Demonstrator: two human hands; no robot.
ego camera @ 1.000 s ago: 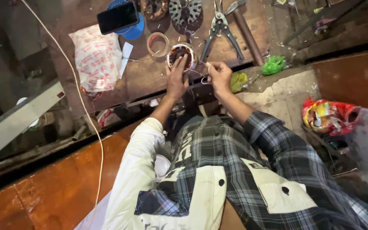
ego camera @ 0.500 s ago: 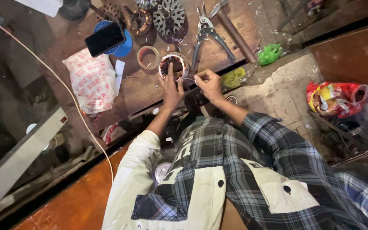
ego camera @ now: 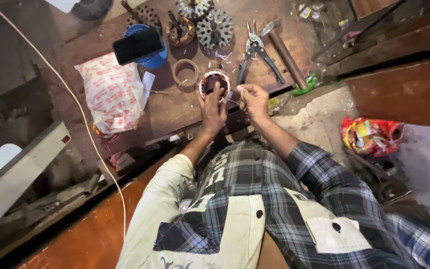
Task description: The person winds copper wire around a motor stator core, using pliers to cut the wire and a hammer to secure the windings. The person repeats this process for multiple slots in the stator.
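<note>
- Here, my left hand (ego camera: 212, 107) is spread over a round stator (ego camera: 214, 83) lying flat on the counter (ego camera: 175, 112), opening up, no long axis.
- My right hand (ego camera: 253, 101) pinches a thin wire (ego camera: 240, 93) running towards it.
- I judge the stator heavy and stiff, best held by its rim; the wire is springy and kinks easily.

White bag (ego camera: 113, 94) with red print, plump and crumpled, lying on the left part of the wooden bench (ego camera: 175, 112). Just above it, dark phone (ego camera: 138, 45), screen black and unlit, resting tilted on a blue round tub (ego camera: 154, 59). Small white paper slip (ego camera: 148, 83) touching the right edge of the bag. Far right, on the floor, crumpled wrapper (ego camera: 372, 135) in red, yellow and green, well apart from the bench.
</note>
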